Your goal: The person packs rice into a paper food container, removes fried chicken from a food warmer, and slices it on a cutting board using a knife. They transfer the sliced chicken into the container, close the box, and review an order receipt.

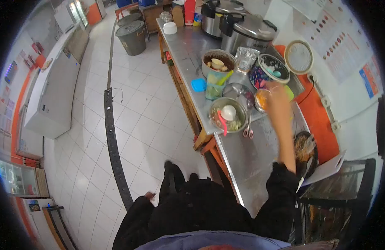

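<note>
My right hand (276, 96) reaches over the metal counter, fingers curled and blurred beside a round container of orange food (261, 100). Whatever is between the fingers is hidden. My left hand (150, 196) hangs low by my side, mostly covered by the black sleeve, and its grip is unclear. Left of the right hand stands a metal bowl (213, 121) with a white ladle (228, 112), a pink-handled utensil (222, 123) and pale chopped food. Scissors (248, 132) with pink handles lie beside it. Behind are a metal plate (236, 89) and a clear jug (214, 89).
Two large cookers (248, 35) (217, 16) stand at the counter's far end. A pot of brown food (219, 54) and an open tub with a turquoise spoon (275, 66) sit nearer. A dark pan (305, 152) is at right. Grey bins (132, 39) stand on the tiled floor.
</note>
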Demonstrator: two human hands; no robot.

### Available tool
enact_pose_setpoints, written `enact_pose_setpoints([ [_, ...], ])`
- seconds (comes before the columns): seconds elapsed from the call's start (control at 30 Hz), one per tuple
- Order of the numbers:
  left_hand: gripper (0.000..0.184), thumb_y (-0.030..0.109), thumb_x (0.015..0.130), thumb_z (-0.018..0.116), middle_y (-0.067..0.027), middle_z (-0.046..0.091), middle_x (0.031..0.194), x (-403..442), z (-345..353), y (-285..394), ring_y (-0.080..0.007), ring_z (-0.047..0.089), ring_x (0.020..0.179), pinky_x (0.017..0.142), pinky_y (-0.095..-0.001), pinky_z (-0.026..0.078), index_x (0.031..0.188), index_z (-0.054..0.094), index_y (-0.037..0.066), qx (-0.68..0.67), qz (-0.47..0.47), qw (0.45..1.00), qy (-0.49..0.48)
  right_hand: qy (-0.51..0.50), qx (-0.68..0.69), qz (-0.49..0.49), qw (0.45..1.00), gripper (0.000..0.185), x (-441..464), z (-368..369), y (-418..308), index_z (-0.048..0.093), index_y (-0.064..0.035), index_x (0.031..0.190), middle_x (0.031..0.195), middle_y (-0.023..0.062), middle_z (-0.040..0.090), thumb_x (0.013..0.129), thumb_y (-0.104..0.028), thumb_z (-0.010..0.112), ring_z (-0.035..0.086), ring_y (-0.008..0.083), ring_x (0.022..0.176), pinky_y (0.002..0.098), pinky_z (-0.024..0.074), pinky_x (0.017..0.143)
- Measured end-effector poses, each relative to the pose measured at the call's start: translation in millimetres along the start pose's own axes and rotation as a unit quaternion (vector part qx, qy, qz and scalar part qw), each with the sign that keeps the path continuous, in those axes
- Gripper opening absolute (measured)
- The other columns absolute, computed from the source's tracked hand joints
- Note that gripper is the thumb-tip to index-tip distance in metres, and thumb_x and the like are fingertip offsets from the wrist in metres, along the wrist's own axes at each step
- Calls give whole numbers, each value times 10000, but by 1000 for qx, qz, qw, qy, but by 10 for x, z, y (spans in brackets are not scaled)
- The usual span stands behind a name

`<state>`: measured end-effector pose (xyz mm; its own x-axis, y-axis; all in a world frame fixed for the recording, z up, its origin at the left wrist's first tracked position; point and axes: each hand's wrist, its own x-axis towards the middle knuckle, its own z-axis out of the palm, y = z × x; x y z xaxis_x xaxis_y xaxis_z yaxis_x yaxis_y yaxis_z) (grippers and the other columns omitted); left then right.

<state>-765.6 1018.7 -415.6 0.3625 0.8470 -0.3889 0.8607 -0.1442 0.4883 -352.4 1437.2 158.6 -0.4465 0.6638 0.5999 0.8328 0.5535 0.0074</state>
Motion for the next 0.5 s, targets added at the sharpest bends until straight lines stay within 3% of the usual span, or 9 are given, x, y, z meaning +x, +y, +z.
enact_pose_setpoints([
  [0.03,330,338,828,469,-138,612,798,-237,-33,-68,-259,607,786,643,-406,470,846,610,39,-61,-66,996,-2,-11,-40,-77,996,302,135,655,106,537,-51,1058,1114,129,534,760,-70,490,503,312,1015,402,411,812],
  [0.13,320,332,821,509,-130,605,858,-513,-290,-452,-249,605,778,657,-408,471,893,591,31,-232,-259,937,-24,-73,-186,-146,969,359,368,2022,284,504,-88,1132,1200,106,485,773,-105,492,442,298,1128,435,378,890],
  [0.23,329,326,813,548,-122,597,918,-238,-982,-869,-239,604,770,671,-410,472,939,572,23,-387,-426,817,-27,-72,-265,-190,943,396,690,2735,543,474,-101,1176,1233,108,462,782,-139,479,391,293,1191,466,278,995],
  [0.3,345,322,808,575,-116,592,958,-75,-1645,-1065,-232,603,765,681,-411,473,970,559,17,-471,-527,707,-33,-74,-251,-180,948,289,739,2925,561,549,-106,1060,1113,81,533,786,-145,465,462,271,1111,468,225,1031],
  [0.33,346,337,824,556,-95,603,883,122,-1939,-1210,-233,598,683,601,-402,474,950,561,16,-495,-497,713,29,-69,-254,-171,949,289,805,2941,535,549,-106,1060,1113,81,533,786,-145,465,462,271,1111,468,225,1031],
  [0.37,352,353,839,538,-74,614,808,340,-2192,-1354,-233,594,602,521,-394,475,931,562,14,-515,-462,717,87,-159,-242,-149,945,226,855,2919,518,577,-108,978,1032,67,555,783,-149,470,495,252,1044,457,241,1019],
  [0.43,392,399,842,517,-68,598,660,1060,-2310,-2233,-231,577,521,455,-393,457,812,575,13,-312,-398,863,17,-262,-228,-109,932,179,887,2901,536,604,-111,896,951,54,577,779,-152,475,529,232,977,446,257,1007],
  [0.47,392,399,842,517,-68,598,660,1300,-2241,-2440,-231,577,521,455,-393,457,812,575,13,-303,-395,867,-4,-257,-240,-127,927,146,818,2900,557,607,-109,833,895,45,576,772,-159,484,543,214,912,435,282,978],
  [0.5,550,522,824,435,-214,623,809,1911,-2468,-2641,-328,609,787,690,-447,482,809,607,-1,-50,-323,943,64,-256,-250,-143,923,132,694,2864,546,610,-106,770,839,36,574,766,-166,493,556,195,846,424,306,950],
])
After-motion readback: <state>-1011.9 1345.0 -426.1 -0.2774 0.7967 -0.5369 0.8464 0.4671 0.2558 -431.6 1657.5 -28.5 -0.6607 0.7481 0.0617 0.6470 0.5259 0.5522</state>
